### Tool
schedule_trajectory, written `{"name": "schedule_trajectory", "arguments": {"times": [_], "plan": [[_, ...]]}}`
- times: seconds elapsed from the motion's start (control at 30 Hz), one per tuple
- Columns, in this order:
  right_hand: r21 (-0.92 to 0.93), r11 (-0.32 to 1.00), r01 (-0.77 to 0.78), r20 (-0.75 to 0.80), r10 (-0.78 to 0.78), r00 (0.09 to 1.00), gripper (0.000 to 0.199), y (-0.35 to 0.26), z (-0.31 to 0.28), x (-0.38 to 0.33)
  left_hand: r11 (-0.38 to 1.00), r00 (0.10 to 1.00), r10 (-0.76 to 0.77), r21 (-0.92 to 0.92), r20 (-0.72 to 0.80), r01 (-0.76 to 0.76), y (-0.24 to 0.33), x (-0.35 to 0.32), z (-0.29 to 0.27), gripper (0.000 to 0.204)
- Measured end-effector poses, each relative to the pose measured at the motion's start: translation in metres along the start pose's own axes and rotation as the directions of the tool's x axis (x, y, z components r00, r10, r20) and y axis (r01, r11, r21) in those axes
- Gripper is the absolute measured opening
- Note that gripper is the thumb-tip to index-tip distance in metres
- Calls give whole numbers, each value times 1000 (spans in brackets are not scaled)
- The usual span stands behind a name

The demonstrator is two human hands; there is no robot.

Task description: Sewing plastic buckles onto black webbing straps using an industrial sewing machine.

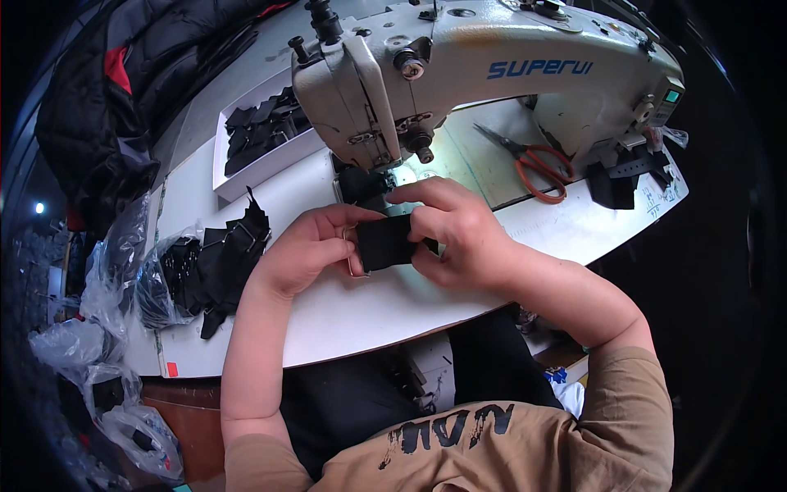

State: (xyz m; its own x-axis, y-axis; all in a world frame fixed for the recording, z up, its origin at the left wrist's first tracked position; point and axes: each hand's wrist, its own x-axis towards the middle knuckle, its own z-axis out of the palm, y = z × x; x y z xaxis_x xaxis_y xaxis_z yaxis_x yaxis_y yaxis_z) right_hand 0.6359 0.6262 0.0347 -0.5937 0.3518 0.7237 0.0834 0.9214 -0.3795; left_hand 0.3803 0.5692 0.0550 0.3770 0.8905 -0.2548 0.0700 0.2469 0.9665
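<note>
Between my two hands, just in front of the sewing machine's needle area, is a short black strap (pixel 385 243) with a thin metal loop (pixel 350 250) at its left end. My left hand (pixel 316 246) pinches the strap's left end by the loop. Thumb and fingers of my right hand (pixel 461 234) close on its right end, its index finger reaching toward the presser foot. Another black fabric piece (pixel 361 187) lies under the head of the white sewing machine (pixel 492 61), whose lamp lights the bed.
Orange-handled scissors (pixel 541 170) lie on the right of the white table (pixel 328 332). Black strap scraps (pixel 615 182) are beyond them. A white box (pixel 246 182) holds black pieces at the back left. More black straps (pixel 225 266) and plastic bags (pixel 90 353) are at the left.
</note>
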Motion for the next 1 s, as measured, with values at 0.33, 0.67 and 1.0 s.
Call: {"name": "schedule_trajectory", "arguments": {"times": [0.33,0.67,1.0], "plan": [[121,982,-145,112,132,985,23,-2,8,-2,987,991,16,-158,-129,-37,-4,8,20,30],[458,591,-664,243,635,733,21,-4,1,9,997,891,73,12,-448,-75,-9,11,9,23],[440,267,-857,558,667,494,23,-2,-1,13,998,937,49,-10,-347,-56,-5,14,26,20]]}}
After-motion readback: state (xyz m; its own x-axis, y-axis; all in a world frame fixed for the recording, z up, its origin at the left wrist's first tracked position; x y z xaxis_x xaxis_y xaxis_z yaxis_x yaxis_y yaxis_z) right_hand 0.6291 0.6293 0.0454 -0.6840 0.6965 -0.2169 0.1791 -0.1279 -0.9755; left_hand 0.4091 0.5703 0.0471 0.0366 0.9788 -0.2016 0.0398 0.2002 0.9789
